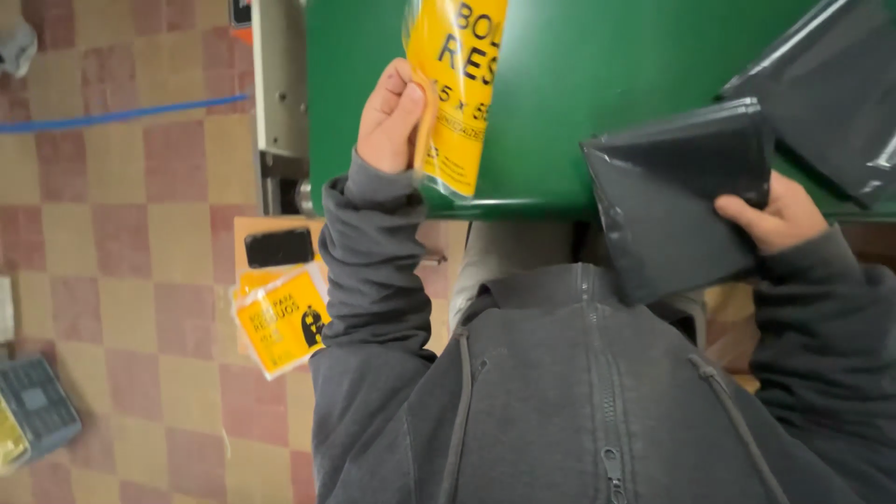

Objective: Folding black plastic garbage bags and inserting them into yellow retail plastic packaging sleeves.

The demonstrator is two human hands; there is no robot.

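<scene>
My left hand (390, 117) grips the edge of a yellow plastic packaging sleeve (457, 89) with black print, held upright over the near edge of the green table (569, 103). My right hand (779, 219) holds a folded stack of dark grey plastic bags (672, 196) by its lower right corner, tilted and half over the table edge. Both arms are in grey hoodie sleeves.
More dark grey bags (831, 84) lie at the table's far right. On the checkered tile floor to the left sit finished yellow packs (280, 317) on a cardboard piece with a black phone (278, 247). A grey metal machine part (280, 84), a blue cable (121, 114) and a grey crate (37, 406) are further left.
</scene>
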